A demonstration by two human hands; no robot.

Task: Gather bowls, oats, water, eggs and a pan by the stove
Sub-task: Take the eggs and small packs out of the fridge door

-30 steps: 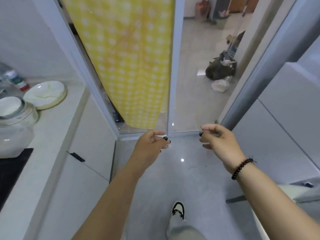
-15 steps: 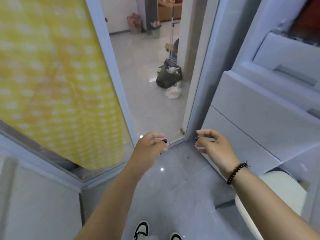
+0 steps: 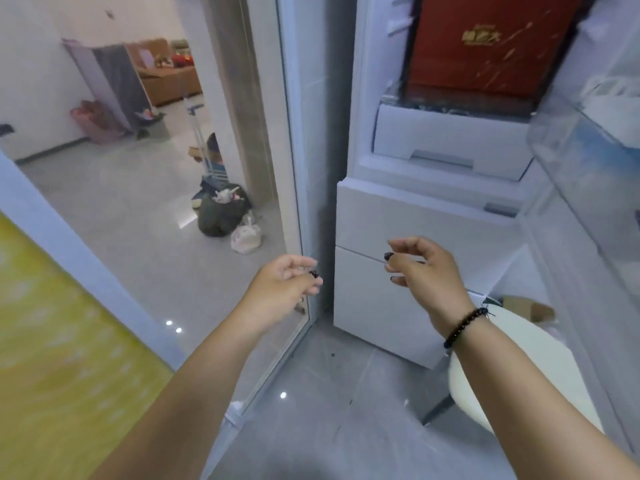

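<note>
Left hand [image 3: 282, 287]: loosely curled, holding nothing.
Right hand [image 3: 424, 268]: loosely curled, empty, apart from left.
Fridge [image 3: 446, 147]: open at 1 o'clock, white drawers, red box [image 3: 485, 50] inside.

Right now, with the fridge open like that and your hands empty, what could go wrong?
1. The open fridge door hangs on the right, next to the right hand; an elbow might bump it when reaching in.
2. The white stool stands low by the fridge drawers; a foot could trip on it.
3. The red box fills its shelf and hides what is behind it, so things there could be missed or knocked. The left hand holds nothing either.
</note>
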